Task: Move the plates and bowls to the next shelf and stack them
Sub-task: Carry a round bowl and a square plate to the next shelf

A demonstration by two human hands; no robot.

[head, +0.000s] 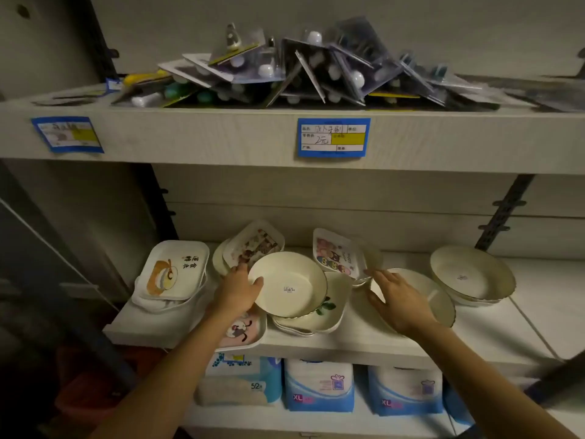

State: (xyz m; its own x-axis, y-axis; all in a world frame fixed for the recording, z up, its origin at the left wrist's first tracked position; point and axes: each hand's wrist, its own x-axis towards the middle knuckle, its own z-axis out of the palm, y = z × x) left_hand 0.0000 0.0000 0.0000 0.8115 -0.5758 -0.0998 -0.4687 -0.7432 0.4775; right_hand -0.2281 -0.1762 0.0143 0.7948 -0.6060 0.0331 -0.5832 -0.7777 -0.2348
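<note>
1. The left hand grips the left rim of a cream bowl, thumb on the inner edge and fingers curled behind it; the bowl is tilted, its inside and a small sticker facing the camera.
2. The bowl is held over the middle shelf, above a stack of flat dishes, one with a green leaf print.
3. The right hand is open, fingers spread and holding nothing — it hovers over a cream plate on the shelf; whether the palm touches the plate cannot be told.
4. Just left of the right fingertips a square cartoon dish leans upright.
5. Behind the left hand a second printed dish leans on other plates; below the left wrist lies a pink tray at the shelf's front edge.
6. At the far left, a white rectangular tray with an orange print rests tilted on more trays.
7. At the far right stands a stack of cream bowls — well apart from both hands.
8. The top shelf holds a heap of blister packs; blue packages sit on the lowest shelf.
</note>
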